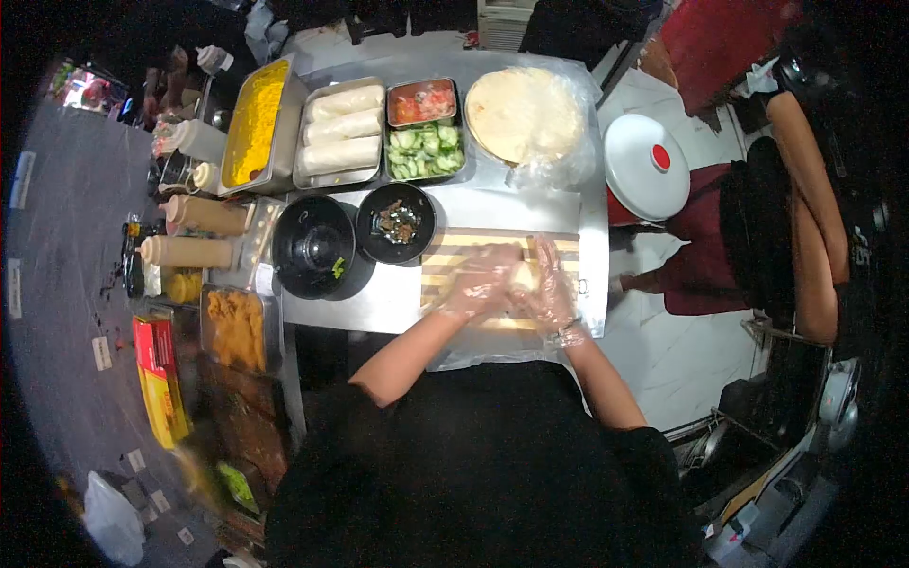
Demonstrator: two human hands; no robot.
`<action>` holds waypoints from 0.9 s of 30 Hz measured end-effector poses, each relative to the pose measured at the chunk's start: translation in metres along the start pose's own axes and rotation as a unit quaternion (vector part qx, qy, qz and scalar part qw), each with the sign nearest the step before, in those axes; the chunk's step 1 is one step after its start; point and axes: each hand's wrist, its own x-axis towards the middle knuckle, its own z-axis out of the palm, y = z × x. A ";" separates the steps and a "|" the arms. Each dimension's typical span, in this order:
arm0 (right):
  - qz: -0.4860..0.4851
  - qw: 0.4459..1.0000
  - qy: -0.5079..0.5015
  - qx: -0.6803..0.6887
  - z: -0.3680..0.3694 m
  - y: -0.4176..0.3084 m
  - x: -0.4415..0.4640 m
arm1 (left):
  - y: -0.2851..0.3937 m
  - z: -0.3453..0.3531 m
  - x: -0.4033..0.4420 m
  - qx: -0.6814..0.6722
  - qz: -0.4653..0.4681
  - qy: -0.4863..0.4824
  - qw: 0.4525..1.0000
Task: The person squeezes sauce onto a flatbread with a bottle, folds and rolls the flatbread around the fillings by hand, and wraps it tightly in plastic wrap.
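Note:
A striped wooden cutting board (pixel 439 267) lies under both my hands, each in a clear plastic glove. My left hand (pixel 481 284) is curled over the left side of a pale rolled wrap (pixel 524 275), its fingers slightly blurred. From the right, my right hand (pixel 551 293) presses against the same roll, with fingers pointing away from me. Most of the wrap is hidden by the hands. Behind the board lies a stack of round flatbreads (pixel 516 114) in clear plastic. Just left of the board sits a black bowl (pixel 426 227) with dark chopped filling.
A larger black bowl (pixel 294 251) holds green scraps. Along the back stand trays of white rolls (pixel 341 128), cucumber slices (pixel 426 151), chopped tomato (pixel 423 102) and yellow food (pixel 256 123). Sauce bottles (pixel 189 252) and a fried-food tray (pixel 235 329) line the left. A person (pixel 748 227) stands right, near a white-lidded container (pixel 639 180).

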 end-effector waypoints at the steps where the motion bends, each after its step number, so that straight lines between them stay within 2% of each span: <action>1: 0.038 0.996 -0.055 -0.067 -0.008 -0.006 0.001 | 0.000 0.001 -0.017 0.000 -0.004 0.000 1.000; 2: 0.037 0.996 -0.058 -0.064 -0.011 -0.006 0.002 | -0.002 0.007 -0.036 -0.052 -0.074 0.088 0.992; 4: -0.033 0.977 -0.131 -0.168 -0.013 -0.001 0.007 | -0.004 0.020 -0.069 -0.147 -0.209 0.262 0.931; 5: -0.083 0.975 -0.103 -0.179 -0.009 0.007 0.005 | -0.001 0.029 -0.080 -0.143 -0.214 0.263 0.930; 7: -0.078 0.977 -0.119 -0.160 -0.010 0.003 0.010 | 0.008 0.048 -0.088 -0.404 -0.306 0.309 0.805; 8: -0.070 0.978 -0.133 -0.147 -0.010 0.001 0.011 | 0.013 0.046 -0.085 -0.403 -0.308 0.308 0.805; 10: -0.059 0.976 -0.131 -0.163 -0.009 0.000 0.008 | 0.026 0.039 -0.080 -0.335 -0.325 0.270 0.842; 12: -0.056 0.973 -0.133 -0.179 -0.005 0.002 0.008 | 0.032 0.037 -0.074 -0.342 -0.317 0.292 0.835; 14: -0.081 0.973 -0.118 -0.181 0.002 0.012 0.006 | 0.041 0.030 -0.070 -0.392 -0.411 0.224 0.792; 15: -0.083 0.973 -0.122 -0.180 0.005 0.017 0.004 | 0.040 0.029 -0.069 -0.390 -0.428 0.198 0.791; 18: -0.089 0.971 -0.112 -0.189 0.010 0.031 -0.006 | 0.028 0.048 -0.068 -0.323 -0.434 0.223 0.811; 19: -0.120 0.964 -0.109 -0.212 0.012 0.037 -0.007 | 0.022 0.051 -0.069 -0.323 -0.435 0.224 0.810; 21: -0.151 0.955 -0.107 -0.232 0.013 0.040 -0.006 | 0.011 0.047 -0.076 -0.155 -0.257 0.390 0.871; 22: -0.141 0.962 -0.097 -0.214 0.013 0.040 -0.007 | 0.007 0.045 -0.082 -0.154 -0.257 0.389 0.871; 24: -0.129 0.969 -0.083 -0.196 0.011 0.035 -0.006 | 0.004 0.036 -0.087 -0.338 -0.368 0.330 0.801; 25: -0.122 0.969 -0.090 -0.197 0.009 0.032 -0.005 | -0.006 0.056 -0.088 -0.432 -0.351 0.382 0.738; 27: -0.112 0.969 -0.093 -0.198 0.008 0.029 -0.004 | -0.007 0.050 -0.085 -0.437 -0.354 0.369 0.739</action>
